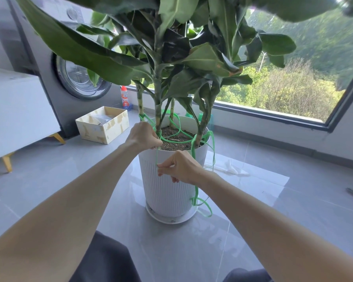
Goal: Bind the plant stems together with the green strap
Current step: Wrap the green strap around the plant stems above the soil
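Grey floor tiles (pixel 69 190) spread under you, with a washing machine (pixel 49 78) at the left. Your plant (pixel 86 51) fills the upper view, its broad leaves hanging over a white ribbed pot (pixel 167 190). A cardboard box (pixel 114 129) sits open on the floor, left of the pot.

Your left hand (pixel 143 136) is at the pot's near rim, fingers curled and pinching the green strap (pixel 176 141) just beside the centre stem (pixel 157 110). Your right hand (pixel 183 166) is lower, in front of the pot wall, pinching the same strap between thumb and fingertips.

From your left hand the strap crosses the soil to the right stem (pixel 200 133). It also loops among the other stems, drapes over the right rim and trails in coils to the floor. A small bottle (pixel 125 98) stands behind the box.
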Motion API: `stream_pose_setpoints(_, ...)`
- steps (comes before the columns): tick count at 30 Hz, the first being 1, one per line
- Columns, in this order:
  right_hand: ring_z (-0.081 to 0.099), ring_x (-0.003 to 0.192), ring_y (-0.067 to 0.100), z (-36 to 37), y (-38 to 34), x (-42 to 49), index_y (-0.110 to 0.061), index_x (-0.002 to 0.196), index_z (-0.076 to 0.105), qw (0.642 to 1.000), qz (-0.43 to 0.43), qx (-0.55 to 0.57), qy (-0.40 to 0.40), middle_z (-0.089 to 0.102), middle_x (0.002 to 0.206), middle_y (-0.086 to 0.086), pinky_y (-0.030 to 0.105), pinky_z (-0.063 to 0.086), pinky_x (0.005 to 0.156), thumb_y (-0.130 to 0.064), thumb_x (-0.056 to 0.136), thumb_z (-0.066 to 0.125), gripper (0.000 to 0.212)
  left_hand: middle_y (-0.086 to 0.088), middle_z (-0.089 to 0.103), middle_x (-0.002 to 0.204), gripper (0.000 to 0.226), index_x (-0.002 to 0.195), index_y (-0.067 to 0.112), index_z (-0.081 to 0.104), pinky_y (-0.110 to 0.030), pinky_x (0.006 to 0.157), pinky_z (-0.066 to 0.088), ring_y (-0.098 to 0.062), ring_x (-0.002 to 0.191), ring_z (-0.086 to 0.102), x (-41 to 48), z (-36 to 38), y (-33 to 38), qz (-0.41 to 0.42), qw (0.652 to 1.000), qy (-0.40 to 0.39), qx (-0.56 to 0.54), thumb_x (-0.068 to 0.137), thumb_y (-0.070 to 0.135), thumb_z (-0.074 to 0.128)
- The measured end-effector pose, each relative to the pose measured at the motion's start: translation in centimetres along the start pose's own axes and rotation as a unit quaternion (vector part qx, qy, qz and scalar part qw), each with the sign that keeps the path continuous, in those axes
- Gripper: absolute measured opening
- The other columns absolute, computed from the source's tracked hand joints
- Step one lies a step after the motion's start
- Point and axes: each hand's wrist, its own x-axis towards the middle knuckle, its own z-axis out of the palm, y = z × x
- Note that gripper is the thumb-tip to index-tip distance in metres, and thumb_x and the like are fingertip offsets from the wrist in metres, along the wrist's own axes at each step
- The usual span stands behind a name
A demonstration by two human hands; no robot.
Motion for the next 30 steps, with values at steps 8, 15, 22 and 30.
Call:
stream_pose_setpoints(8,0.065,0.063,0.012,0.2,0.5,-0.2,-0.007,0.097,0.076,0.997,0.014,-0.052,-0.056,0.074,0.076,-0.005,0.026,0.055,0.068,-0.02,0.09,0.065,0.018,-0.012,0.072,0.071,0.008,0.073,0.003,0.077,-0.032,0.065,0.055,-0.022,0.074,0.067,0.2,0.2,-0.3,0.022,1.0,0.008,0.001,0.067,0.006,0.073)
stream_pose_setpoints(15,0.061,0.107,0.026,-0.8,1.9,-0.1,-0.008,0.119,0.067,0.977,0.084,-0.165,-0.107,0.067,0.116,0.013,0.027,0.047,0.092,0.0,0.089,0.049,0.036,-0.008,0.07,0.067,0.007,0.071,0.006,0.077,-0.018,0.049,0.039,-0.019,0.067,0.061,-0.1,0.0,-0.7,0.028,0.999,0.009,-0.016,0.067,0.005,0.072)
stream_pose_setpoints(22,0.064,0.093,0.017,-2.2,1.9,2.4,-0.012,0.102,0.074,0.989,0.11,-0.052,0.087,0.071,0.106,0.006,0.026,0.05,0.092,-0.001,0.086,0.055,0.027,-0.004,0.071,0.068,0.007,0.071,0.009,0.078,-0.016,0.048,0.039,-0.016,0.067,0.062,0.0,-0.1,-0.9,0.034,0.999,-0.002,-0.023,0.067,0.007,0.072)
stream_pose_setpoints(30,0.063,0.08,0.007,-2.4,0.2,5.9,-0.023,0.084,0.072,0.967,0.058,0.011,0.249,0.067,0.08,-0.013,0.031,0.054,0.078,-0.021,0.083,0.069,0.003,-0.006,0.069,0.065,0.006,0.072,0.007,0.078,-0.021,0.05,0.045,-0.015,0.062,0.06,0.3,-0.2,-1.5,0.055,0.998,-0.001,-0.04,0.067,0.007,0.074)
